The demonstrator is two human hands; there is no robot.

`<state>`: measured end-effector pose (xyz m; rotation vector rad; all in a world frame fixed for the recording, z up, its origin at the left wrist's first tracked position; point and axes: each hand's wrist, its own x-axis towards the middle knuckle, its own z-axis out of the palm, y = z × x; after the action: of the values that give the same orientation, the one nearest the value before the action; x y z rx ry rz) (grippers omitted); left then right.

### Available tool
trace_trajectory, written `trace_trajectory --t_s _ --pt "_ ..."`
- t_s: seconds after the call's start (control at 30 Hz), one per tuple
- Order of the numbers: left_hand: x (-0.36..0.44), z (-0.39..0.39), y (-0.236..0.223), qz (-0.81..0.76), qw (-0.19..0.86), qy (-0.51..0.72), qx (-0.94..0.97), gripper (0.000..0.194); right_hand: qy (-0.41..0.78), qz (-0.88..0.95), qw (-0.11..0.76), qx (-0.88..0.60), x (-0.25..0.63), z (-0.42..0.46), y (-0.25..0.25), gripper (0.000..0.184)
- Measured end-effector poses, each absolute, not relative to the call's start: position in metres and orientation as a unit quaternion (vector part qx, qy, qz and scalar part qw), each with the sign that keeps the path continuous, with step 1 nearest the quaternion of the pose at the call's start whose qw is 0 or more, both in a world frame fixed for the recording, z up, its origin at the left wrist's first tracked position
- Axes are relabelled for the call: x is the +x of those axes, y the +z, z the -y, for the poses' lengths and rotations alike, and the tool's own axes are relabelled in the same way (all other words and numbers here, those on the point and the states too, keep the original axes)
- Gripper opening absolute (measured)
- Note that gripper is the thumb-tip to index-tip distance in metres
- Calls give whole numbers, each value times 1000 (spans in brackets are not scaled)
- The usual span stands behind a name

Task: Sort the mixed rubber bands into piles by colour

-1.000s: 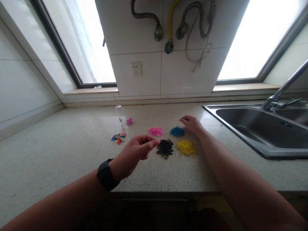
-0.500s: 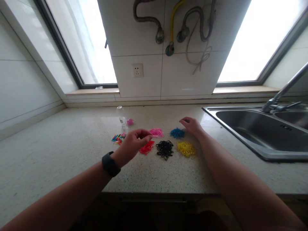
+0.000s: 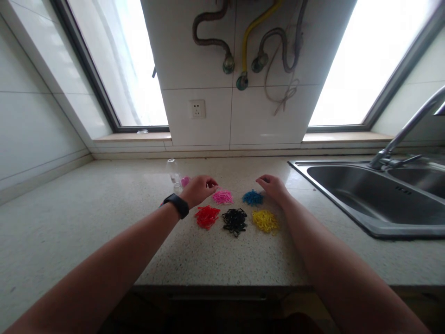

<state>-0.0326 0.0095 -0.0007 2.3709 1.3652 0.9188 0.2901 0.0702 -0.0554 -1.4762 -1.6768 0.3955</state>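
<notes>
Small loops like rubber bands lie in colour-sorted piles on the counter. My left hand [image 3: 199, 190], with a dark band on its wrist, is just above and left of the pink pile [image 3: 223, 197]. Its fingers are pinched, and whatever is between them is too small to make out. Beside the blue pile [image 3: 252, 197], on its far right, my right hand [image 3: 273, 187] also has its fingertips together; their content cannot be told. Nearer me lie a red pile [image 3: 207, 217], a black pile [image 3: 235, 221] and a yellow pile [image 3: 265, 221]. My left wrist hides most of a mixed-colour pile.
A clear bottle [image 3: 173, 171] stands behind my left hand, with a pink cap [image 3: 185, 181] next to it. To the right, a steel sink [image 3: 342, 195] with a faucet [image 3: 391, 150] is set into the speckled counter [image 3: 86, 222]. Hoses and a socket [image 3: 198, 109] are on the wall.
My left hand has moved away from me, from over the red pile to the pink one, uncovering the red and covering the mixed pile. My right hand stays near the blue pile.
</notes>
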Motion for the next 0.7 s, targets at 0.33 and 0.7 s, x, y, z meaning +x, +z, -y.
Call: trace_trajectory --t_s 0.33,0.7 --pt "-18 -28 -13 -515 99 235 818 21 165 666 424 -591 289 -69 -54 32" --pt "-95 8 -10 -491 45 266 828 23 158 672 407 -598 288 -69 -54 31"
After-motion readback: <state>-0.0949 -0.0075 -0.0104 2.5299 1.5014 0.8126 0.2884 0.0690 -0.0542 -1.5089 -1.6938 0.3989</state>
